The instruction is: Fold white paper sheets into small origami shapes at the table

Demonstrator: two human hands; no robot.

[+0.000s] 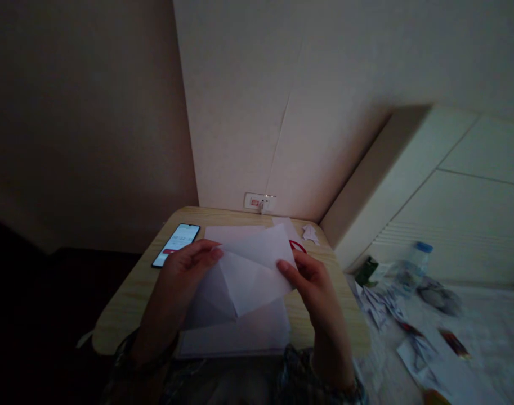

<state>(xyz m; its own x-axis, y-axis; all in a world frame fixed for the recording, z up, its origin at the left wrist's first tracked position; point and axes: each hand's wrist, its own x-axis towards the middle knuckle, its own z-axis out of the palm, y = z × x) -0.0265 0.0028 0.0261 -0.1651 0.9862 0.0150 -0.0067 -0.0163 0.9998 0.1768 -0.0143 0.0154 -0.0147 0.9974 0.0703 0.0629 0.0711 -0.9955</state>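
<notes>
Between my two hands is a creased, partly folded sheet of white paper [257,275], raised over a stack of white paper [240,340] on the small wooden table [132,304]. My left hand [191,267] pinches its left side near a fold, thumb on top. At the right edge, my right hand [309,281] grips the sheet between thumb and fingers. Fold lines meet around the sheet's upper left and run down to its lower edge. A red curved handle [298,246] shows just behind my right hand; the rest of that object is hidden.
A lit phone [176,244] lies at the table's left. Small folded paper pieces [310,234] sit at its back right. A wall socket [260,202] with a plug is just behind. On the bed at right are a water bottle [412,267], crumpled papers [377,304] and a green box [367,270].
</notes>
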